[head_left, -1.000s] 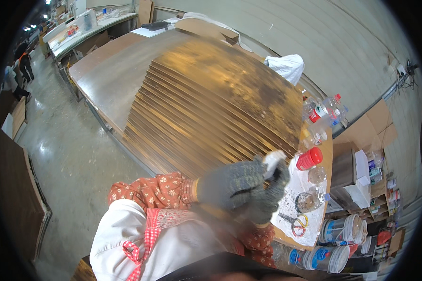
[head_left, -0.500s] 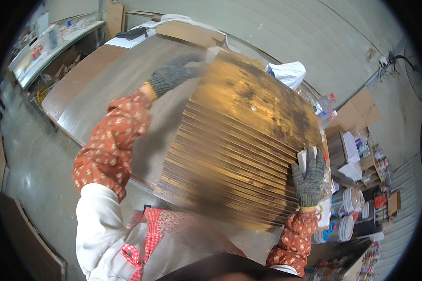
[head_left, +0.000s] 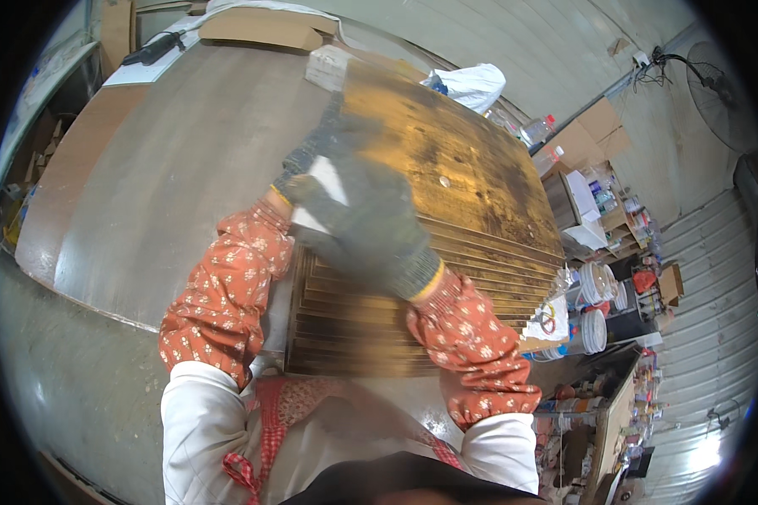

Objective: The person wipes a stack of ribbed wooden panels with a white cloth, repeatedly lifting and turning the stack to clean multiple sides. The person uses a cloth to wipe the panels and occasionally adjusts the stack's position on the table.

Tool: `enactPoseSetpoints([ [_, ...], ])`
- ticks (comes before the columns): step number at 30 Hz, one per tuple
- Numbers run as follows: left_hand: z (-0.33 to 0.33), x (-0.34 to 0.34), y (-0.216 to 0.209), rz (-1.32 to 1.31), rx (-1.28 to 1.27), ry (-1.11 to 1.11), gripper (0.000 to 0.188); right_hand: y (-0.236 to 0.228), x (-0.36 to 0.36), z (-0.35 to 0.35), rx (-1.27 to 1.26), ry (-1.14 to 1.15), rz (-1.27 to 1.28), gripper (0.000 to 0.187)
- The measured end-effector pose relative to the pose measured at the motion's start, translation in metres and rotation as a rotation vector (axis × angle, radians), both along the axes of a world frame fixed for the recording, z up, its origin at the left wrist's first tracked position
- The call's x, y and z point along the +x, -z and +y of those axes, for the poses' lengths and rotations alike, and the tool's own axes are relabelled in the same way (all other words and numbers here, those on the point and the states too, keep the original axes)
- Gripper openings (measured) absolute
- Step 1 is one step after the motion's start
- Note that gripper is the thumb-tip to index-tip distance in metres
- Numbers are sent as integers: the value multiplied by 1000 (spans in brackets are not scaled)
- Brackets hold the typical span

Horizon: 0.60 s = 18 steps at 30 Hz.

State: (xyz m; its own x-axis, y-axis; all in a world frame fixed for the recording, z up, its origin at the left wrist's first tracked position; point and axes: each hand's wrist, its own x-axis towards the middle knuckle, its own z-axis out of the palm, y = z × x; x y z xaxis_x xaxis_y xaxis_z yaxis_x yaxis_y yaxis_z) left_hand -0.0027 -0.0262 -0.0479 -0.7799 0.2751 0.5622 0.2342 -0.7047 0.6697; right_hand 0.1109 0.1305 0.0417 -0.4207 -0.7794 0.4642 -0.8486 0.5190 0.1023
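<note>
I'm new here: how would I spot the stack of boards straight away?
Find the wide grey tabletop left of centre in the view. On its right side, partly hidden by the person's gloved right hand, is the stack of boards. Its stained golden-brown top and stepped rows of edges set it apart from the smooth grey tabletop beside it.

- back wall (head_left: 564, 50): pale panels; black fan (head_left: 717, 82) upper right
- right wall (head_left: 712, 328): corrugated, bright glare (head_left: 706, 453) low
- floor (head_left: 67, 353): grey, smooth, left
- broad tabletop (head_left: 160, 177), centre-left
- shelving (head_left: 611, 421) right, crammed with small containers (head_left: 644, 396)
</note>
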Motion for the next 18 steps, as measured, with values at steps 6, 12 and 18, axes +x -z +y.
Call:
enactPoseSetpoints([
  [6, 5, 2, -5, 288, -499, -651, 52, -26, 7, 36, 82, 58, -35, 52],
  [12, 9, 6, 1, -111, -29, -160, 60, -27, 4, 0, 161, -8, 6, 47],
  [18, 1, 9, 6, 639, -238, -572, 30, 1, 6, -18, -104, -106, 60, 41],
])
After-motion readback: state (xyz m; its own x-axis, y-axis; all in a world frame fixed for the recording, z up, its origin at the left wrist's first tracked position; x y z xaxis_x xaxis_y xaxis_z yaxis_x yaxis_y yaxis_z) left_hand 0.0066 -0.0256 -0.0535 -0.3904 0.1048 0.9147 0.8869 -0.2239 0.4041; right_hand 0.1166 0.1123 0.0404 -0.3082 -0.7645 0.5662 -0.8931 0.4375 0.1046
